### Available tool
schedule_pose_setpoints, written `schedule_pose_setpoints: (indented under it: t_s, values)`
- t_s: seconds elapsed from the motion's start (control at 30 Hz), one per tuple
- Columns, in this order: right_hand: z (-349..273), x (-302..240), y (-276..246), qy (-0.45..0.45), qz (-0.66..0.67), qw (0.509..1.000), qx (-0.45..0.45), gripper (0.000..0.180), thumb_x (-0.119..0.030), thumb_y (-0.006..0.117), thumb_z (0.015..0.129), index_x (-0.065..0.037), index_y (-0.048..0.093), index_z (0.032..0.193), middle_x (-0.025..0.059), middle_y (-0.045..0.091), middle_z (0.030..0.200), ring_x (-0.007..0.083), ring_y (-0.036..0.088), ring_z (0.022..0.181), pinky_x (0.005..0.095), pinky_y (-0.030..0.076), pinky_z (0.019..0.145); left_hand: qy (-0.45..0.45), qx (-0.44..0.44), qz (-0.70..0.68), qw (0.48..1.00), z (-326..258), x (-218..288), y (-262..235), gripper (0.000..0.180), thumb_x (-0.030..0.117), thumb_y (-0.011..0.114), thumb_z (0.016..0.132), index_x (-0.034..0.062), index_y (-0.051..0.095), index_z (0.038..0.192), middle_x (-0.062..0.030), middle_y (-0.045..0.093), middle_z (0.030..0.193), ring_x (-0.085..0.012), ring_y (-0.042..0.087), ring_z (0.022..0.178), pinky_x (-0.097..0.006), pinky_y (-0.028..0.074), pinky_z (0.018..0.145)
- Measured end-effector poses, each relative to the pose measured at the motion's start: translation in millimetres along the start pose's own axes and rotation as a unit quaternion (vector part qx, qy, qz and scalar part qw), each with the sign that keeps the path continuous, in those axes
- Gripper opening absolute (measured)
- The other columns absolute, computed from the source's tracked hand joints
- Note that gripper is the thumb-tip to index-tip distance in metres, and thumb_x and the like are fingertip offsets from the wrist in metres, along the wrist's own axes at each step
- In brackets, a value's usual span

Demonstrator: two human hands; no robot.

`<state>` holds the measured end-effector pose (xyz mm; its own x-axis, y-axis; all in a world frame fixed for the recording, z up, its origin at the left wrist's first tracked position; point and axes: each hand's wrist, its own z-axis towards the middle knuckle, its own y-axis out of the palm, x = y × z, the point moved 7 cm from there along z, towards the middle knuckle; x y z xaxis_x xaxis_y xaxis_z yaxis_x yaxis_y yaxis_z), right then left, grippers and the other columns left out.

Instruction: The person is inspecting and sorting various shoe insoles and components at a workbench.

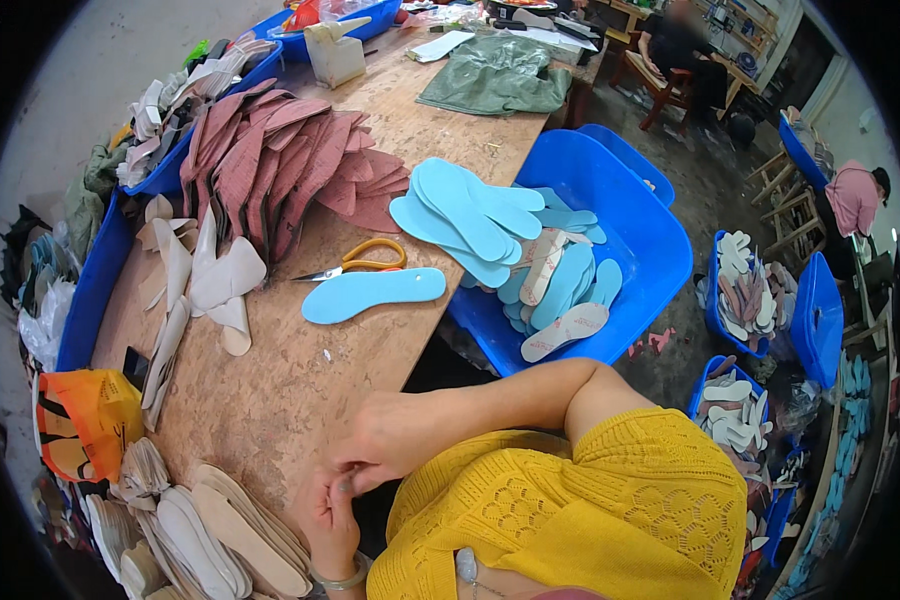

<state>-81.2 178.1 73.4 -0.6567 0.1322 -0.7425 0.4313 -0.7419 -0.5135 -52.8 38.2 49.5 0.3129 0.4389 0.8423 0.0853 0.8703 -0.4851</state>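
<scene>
At the near edge of the wooden table [280, 370], my two hands meet. My right hand [388, 432] is closed, its curled fingertips pressed against the fingers of my left hand [328, 508]. The left hand is closed as well; whatever either holds, if anything, is hidden between the fingers. A bangle [340, 574] circles my left wrist. Beyond the hands a single light-blue insole [373, 295] lies flat, close to a pair of scissors [355, 260] with orange handles. Stacked beige insoles [245, 530] stand beside the left hand, at the table's near left.
Dark-pink sole pieces [270, 165] are heaped at the back, with white cut pieces [225, 280] nearer. Blue insoles [465, 215] pile up by a blue bin [650, 260] at the right edge. An orange bag [95, 420] sits left. Two people are farther off.
</scene>
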Motion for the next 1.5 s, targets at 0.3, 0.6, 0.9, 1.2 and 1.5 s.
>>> schedule_pose_setpoints:
  t_s: [0.3, 0.6, 0.9, 1.2, 1.5]
  values:
    - [-5.1, -6.0, 23.5, -0.042, 0.214, 0.968, -0.123, 0.026, -0.024, 0.07, 0.085, -0.002, 0.063, 0.073, 0.012, 0.062, 0.069, 0.0292, 0.059, 0.061, 0.0365, 0.044, 0.055, 0.001, -0.158, -0.179, 0.971, -15.1, 10.0, 16.4, 0.031, 0.024, 0.058, 0.094, 0.0034, 0.055, 0.072, -0.006, 0.056, 0.067, -0.0179, 0.052, 0.062, -0.029, 0.039, 0.058]
    - [9.2, 17.4, 8.6, 0.066, 0.295, 0.951, -0.06, 0.018, -0.02, 0.064, 0.092, -0.002, 0.065, 0.088, 0.0092, 0.062, 0.072, 0.0161, 0.058, 0.066, 0.0287, 0.045, 0.061, -0.084, 0.01, -0.351, 0.932, 1.7, -26.8, 10.7, 0.031, 0.031, 0.05, 0.101, 0.0088, 0.046, 0.08, 0.0018, 0.047, 0.075, -0.0072, 0.045, 0.072, -0.023, 0.038, 0.069]
    - [46.8, 15.5, -40.9, -0.057, -0.057, 0.971, 0.224, 0.018, -0.016, 0.067, 0.085, -0.003, 0.06, 0.095, 0.0116, 0.061, 0.083, 0.0305, 0.061, 0.077, 0.0376, 0.049, 0.068, -0.069, 0.169, -0.31, 0.933, 23.5, -23.0, -10.6, 0.006, 0.007, 0.055, 0.096, 0.0031, 0.053, 0.092, -0.0013, 0.056, 0.077, -0.0062, 0.048, 0.063, -0.019, 0.041, 0.059]
    - [21.7, 33.4, -5.5, 0.104, 0.145, 0.975, 0.13, 0.024, -0.017, 0.072, 0.081, -0.002, 0.06, 0.093, 0.0112, 0.06, 0.084, 0.0239, 0.062, 0.079, 0.0347, 0.05, 0.07, -0.106, 0.141, -0.444, 0.878, 40.4, -41.6, 10.5, 0.012, 0.013, 0.056, 0.097, 0.0023, 0.055, 0.103, -0.0035, 0.06, 0.085, -0.0072, 0.053, 0.068, -0.021, 0.04, 0.058]
    - [11.8, 54.6, -4.4, 0.102, 0.171, 0.972, 0.122, 0.013, -0.011, 0.065, 0.085, 0.001, 0.066, 0.089, 0.0126, 0.066, 0.081, 0.0236, 0.064, 0.076, 0.0338, 0.05, 0.067, -0.092, 0.129, -0.343, 0.926, 35.9, -42.2, 10.9, 0.018, 0.01, 0.06, 0.094, 0.001, 0.056, 0.109, -0.0056, 0.061, 0.092, -0.0114, 0.056, 0.074, -0.024, 0.046, 0.068]
